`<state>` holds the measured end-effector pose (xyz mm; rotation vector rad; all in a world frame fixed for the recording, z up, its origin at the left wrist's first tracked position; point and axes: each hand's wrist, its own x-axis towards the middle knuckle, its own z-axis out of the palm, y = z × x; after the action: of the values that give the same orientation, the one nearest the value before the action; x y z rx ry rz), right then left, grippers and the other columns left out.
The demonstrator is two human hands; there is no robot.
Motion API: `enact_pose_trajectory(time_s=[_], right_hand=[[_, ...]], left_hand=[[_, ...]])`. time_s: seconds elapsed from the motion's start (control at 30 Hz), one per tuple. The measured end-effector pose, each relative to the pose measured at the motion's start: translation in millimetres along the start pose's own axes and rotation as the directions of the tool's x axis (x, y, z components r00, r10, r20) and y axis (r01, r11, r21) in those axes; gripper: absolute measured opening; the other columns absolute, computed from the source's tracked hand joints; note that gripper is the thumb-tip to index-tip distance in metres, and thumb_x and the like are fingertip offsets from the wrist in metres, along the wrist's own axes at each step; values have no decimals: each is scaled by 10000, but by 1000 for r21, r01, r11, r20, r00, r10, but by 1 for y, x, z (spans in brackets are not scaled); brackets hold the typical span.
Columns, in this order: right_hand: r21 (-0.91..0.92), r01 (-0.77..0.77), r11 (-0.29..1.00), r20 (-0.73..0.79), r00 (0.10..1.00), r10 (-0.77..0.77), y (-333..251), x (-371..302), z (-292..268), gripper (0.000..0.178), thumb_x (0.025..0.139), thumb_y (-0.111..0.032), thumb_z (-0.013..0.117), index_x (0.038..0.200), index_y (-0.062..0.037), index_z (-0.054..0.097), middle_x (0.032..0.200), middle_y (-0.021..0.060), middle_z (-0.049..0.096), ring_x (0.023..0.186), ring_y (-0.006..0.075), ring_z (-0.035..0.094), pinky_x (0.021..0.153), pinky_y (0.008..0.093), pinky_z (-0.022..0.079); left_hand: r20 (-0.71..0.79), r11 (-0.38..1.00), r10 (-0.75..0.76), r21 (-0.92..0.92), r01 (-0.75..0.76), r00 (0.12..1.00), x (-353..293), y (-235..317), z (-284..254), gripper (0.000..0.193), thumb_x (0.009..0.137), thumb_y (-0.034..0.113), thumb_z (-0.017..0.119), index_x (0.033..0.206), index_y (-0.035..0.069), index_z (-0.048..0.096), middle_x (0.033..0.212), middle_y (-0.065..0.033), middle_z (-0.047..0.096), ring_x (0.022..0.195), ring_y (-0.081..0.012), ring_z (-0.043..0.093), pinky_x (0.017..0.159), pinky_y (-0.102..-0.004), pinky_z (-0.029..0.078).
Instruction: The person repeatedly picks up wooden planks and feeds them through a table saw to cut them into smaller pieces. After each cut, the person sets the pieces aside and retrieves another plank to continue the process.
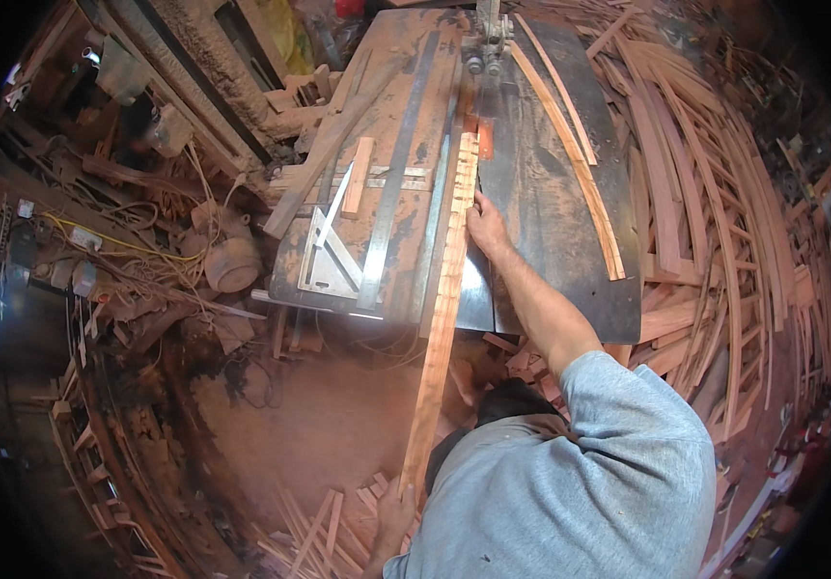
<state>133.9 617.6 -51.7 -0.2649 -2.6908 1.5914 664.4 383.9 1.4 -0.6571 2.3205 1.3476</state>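
Note:
A long wooden strip [445, 280] with dark cross marks along it lies lengthwise on the metal saw table [541, 241], its near part jutting out past the front edge. My right hand [487, 224] is closed against the strip's right edge, about midway along the table. Down near the body, my left hand [395, 511] is closed round the strip's near end; some of its fingers are hidden. Just short of the saw's blade guide [489, 48], the far end of the strip comes beside an orange table insert [485, 138].
Two thin curved wooden strips [570, 145] lie on the table's right side. On its left are a metal set square [331, 261], a short wooden block [359, 174] and a long plank [333, 145]. Heaped curved timber [695, 183] borders the right; offcuts [314, 531] litter the floor.

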Motion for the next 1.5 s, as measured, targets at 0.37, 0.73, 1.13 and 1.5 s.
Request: enact_pose_trajectory(time_s=[0.37, 0.73, 1.13, 1.5], right_hand=[[148, -13, 989, 34, 999, 8, -17, -5, 0, 559, 982, -152, 452, 1535, -74, 460, 1390, 213, 630, 1324, 327, 581, 1134, 409, 426], [356, -155, 922, 216, 973, 81, 3, -106, -2, 583, 1005, -139, 534, 1554, 8, 404, 1513, 157, 547, 1392, 221, 510, 1161, 326, 382], [339, -172, 925, 277, 958, 77, 8, -138, -9, 559, 1046, -256, 508, 1555, -40, 425, 1463, 180, 588, 1388, 256, 525, 1176, 373, 377], [316, -159, 935, 210, 973, 95, -9, -89, -10, 540, 999, -134, 491, 1525, -12, 462, 1410, 173, 625, 1328, 226, 564, 1141, 339, 400]], left_hand=[[-5, 999, -31, -12, 31, 1000, 28, 9, 11, 297, 997, 194, 540, 1192, 0, 651, 946, -205, 694, 868, -322, 697, 797, -432, 547], [-19, 1000, -7, 9, 7, 1000, 71, 50, 19, 343, 1011, 287, 511, 1172, 22, 658, 850, -200, 700, 840, -363, 711, 791, -472, 537], [59, 994, -47, -98, 53, 997, 110, 99, 19, 375, 1035, 314, 497, 1168, 4, 662, 905, -213, 712, 867, -369, 705, 791, -463, 528], [-60, 987, 148, 66, -144, 987, 157, 120, 32, 351, 1026, 283, 539, 1176, -1, 682, 916, -248, 707, 884, -396, 712, 795, -457, 533]])
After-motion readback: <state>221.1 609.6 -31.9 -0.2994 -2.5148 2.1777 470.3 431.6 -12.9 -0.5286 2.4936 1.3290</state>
